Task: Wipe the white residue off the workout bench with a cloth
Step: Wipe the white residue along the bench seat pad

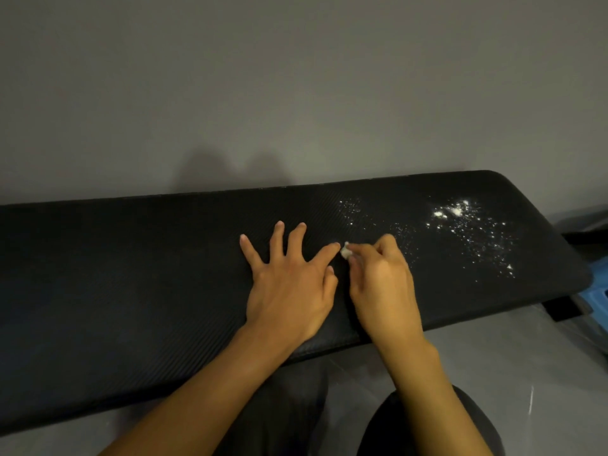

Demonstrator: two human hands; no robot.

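Observation:
A long black padded workout bench (131, 274) runs across the view against a grey wall. White powdery residue (460, 222) is scattered over its right end, with finer specks (353, 209) nearer the middle. My left hand (289, 281) lies flat on the pad with its fingers spread. Just to its right, my right hand (381, 281) pinches a small white wad of cloth (345, 251) at its fingertips, against the pad and left of most of the residue.
The grey wall (296, 93) stands directly behind the bench. A blue object (598, 291) sits on the floor past the bench's right end. Grey tiled floor (493, 357) and my dark-clothed knees (427, 432) lie in front.

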